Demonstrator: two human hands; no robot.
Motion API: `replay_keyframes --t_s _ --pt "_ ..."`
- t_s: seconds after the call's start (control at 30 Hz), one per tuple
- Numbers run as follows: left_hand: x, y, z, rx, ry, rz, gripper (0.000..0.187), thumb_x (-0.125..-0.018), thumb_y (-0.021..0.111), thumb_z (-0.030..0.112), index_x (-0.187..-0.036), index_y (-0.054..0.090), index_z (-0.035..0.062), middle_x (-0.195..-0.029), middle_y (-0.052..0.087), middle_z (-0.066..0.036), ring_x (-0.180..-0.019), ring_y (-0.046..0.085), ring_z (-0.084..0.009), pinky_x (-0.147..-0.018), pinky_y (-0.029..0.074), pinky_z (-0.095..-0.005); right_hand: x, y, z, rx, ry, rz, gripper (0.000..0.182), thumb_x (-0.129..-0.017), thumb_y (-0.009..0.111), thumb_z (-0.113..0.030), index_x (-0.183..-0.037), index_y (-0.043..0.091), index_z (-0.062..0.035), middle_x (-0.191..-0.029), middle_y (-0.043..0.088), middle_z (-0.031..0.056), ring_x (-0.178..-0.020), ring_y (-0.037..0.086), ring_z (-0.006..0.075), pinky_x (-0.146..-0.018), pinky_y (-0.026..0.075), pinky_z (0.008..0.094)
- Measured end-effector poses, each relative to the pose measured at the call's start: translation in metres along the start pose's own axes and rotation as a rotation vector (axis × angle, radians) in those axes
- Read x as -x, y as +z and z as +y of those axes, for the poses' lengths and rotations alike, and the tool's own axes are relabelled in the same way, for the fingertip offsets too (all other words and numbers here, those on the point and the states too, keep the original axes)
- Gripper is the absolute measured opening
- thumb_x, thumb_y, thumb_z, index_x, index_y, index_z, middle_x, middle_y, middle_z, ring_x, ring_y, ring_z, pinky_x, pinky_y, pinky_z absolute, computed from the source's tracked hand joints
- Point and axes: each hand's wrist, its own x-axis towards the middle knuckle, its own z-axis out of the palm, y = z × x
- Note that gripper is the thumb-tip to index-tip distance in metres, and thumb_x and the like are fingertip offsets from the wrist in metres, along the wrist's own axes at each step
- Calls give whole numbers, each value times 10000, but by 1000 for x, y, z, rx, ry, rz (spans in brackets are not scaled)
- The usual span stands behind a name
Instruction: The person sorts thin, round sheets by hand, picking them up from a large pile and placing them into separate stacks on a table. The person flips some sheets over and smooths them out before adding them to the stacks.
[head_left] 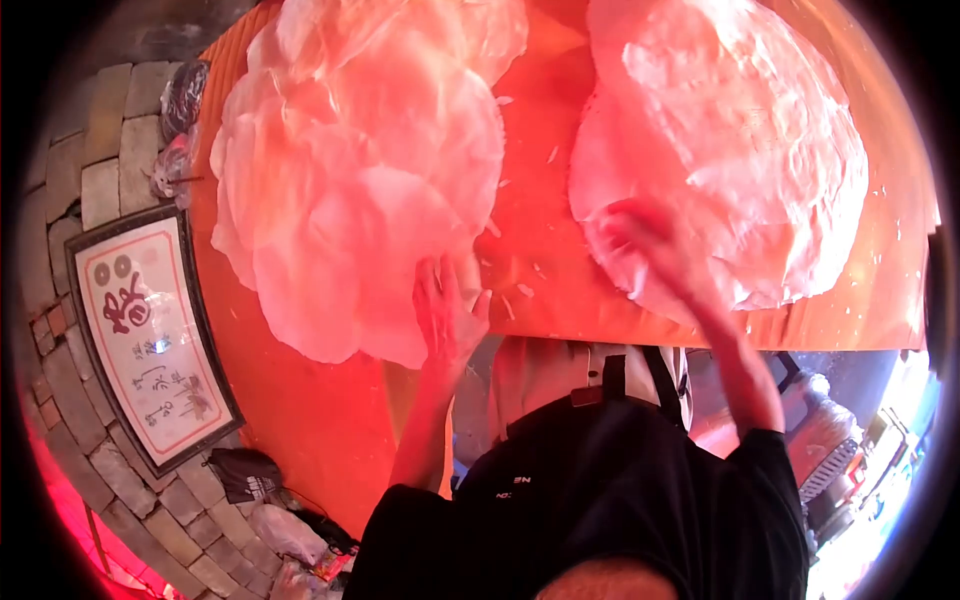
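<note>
Two piles of thin, pale, wrinkled round sheets lie side by side on an orange cloth-covered table [535, 235], tinted pink by the light. My left hand [450, 310] rests at the near right edge of the left pile [350, 190], its fingers stretched out and the thumb apart. Over the near left edge of the right pile [760, 150] is my right hand [645, 228], smeared by motion; I cannot tell whether its fingers hold a sheet. Small pale scraps [525, 290] are scattered on the cloth between the piles.
On the left, a framed sign with written characters [155, 340] leans by a stone-block surface [100, 190]. A dark bag [245, 475] and plastic-wrapped items [290, 530] lie below it. Bagged goods [825, 430] stand at the lower right, beyond the table's near edge.
</note>
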Motion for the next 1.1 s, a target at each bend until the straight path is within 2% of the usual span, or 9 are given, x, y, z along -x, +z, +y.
replay_keyframes --t_s 0.07,0.13,0.17,0.27,0.5,0.63,0.93,1.03,1.1 --pt "15 4 -27 73 53 -8 729 -755 778 229 -1370 480 -26 -1378 445 -301 -1279 443 -470 -1039 396 -531 -22 81 54 -565 403 -272 308 -991 581 -178 -1261 605 -32 -1182 648 92 -1034 637 168 -888 502 302" --pt "27 -3 -39 151 73 -27 727 -767 770 251 -1373 479 -28 -1369 451 -305 -1279 444 -470 -1040 395 -529 -33 140 83 -1604 1014 -585 360 -1020 529 -230 -1318 560 -32 -1311 579 89 -1151 580 158 -1000 437 304" --pt "33 -6 -49 164 60 -4 709 -773 765 245 -1361 485 -36 -1355 466 -305 -1266 454 -470 -1037 402 -526 -33 160 76 -1611 1019 -565 329 -1006 545 -220 -1272 573 -28 -1255 584 83 -1106 578 148 -959 437 303" --pt "54 -14 -86 186 29 83 656 -790 744 221 -1335 502 -51 -1323 504 -302 -1239 478 -467 -1030 420 -516 -25 192 36 -1261 757 -456 241 -965 591 -187 -1133 612 -15 -1086 598 67 -972 569 119 -836 438 299" --pt "59 -30 -170 52 -178 251 574 -842 693 210 -1333 518 -31 -1358 479 -291 -1234 496 -461 -1021 430 -511 5 233 -59 198 204 -182 137 -870 701 -110 -809 701 13 -690 630 29 -657 549 49 -549 441 289" --pt "64 -34 -203 29 -316 256 558 -831 691 176 -1329 528 -16 -1360 476 -288 -1230 499 -454 -1009 436 -511 12 201 -64 162 -3 -1 145 -873 707 -90 -777 700 19 -680 645 -9 -632 557 50 -552 469 270" --pt "44 -16 -221 -67 -181 120 433 -820 640 81 -1245 596 11 -1263 573 -219 -1138 579 -400 -902 502 -468 -5 86 -10 52 66 37 296 -881 672 -274 -887 703 20 -775 648 0 -699 560 60 -589 433 244" --pt "40 -23 -243 -70 -31 236 359 -844 588 50 -1197 628 0 -1061 657 -204 -957 648 -355 -790 524 -416 -3 78 2 -97 141 38 326 -906 631 -307 -934 693 11 -818 654 11 -736 572 81 -622 448 258" --pt "33 -38 -242 50 -264 163 313 -861 560 40 -1160 636 -11 -925 661 -205 -815 640 -339 -717 508 -404 0 74 9 -203 189 48 347 -922 603 -330 -965 687 5 -847 659 19 -760 580 96 -644 459 267"
